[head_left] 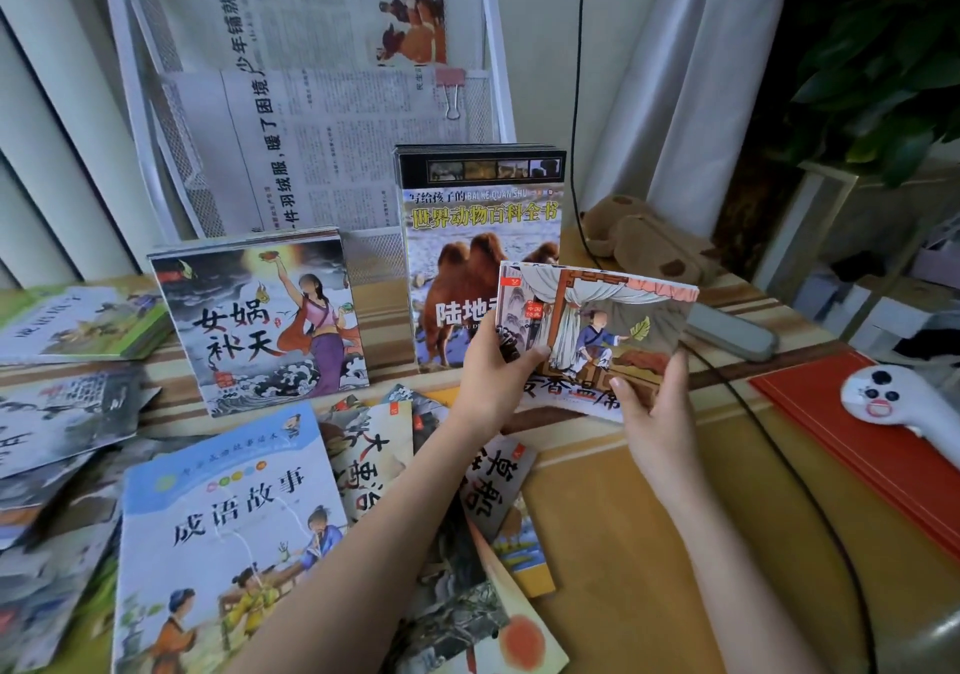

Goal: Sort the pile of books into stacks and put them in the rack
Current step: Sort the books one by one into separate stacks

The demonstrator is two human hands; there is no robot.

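Now picture book [597, 320] between both hands

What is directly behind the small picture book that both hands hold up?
Behind the small picture book stands the camel book, upright on the table. Its lower right corner and part of its title are covered, so what is printed there cannot be seen.

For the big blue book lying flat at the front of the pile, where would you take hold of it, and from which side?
Take the blue book by its left long edge, coming from the left with fingers slid under. It lies flat on other books, and the left forearm crosses its right side, so the left edge looks the freest.
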